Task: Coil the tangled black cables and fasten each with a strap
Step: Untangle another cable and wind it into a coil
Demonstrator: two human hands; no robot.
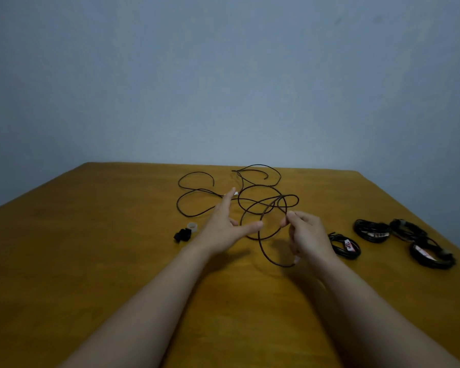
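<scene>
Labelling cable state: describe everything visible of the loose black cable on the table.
Thin black uncoiled cable sprawls in overlapping loops on the far middle of the brown wooden table, unstrapped. Right hand pinches one raised loop; a pale tip shows below that hand. Open left hand reaches over the loops; contact unclear.

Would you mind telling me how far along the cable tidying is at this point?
Done: several coiled bundles lie at the right of the table, each with a white band. In hand: the right hand pinches a loop of the loose cable; the left hand is open beside it. Left: that cable mostly sprawls uncoiled and unstrapped; small black pieces, maybe straps, wait at the left.
</scene>
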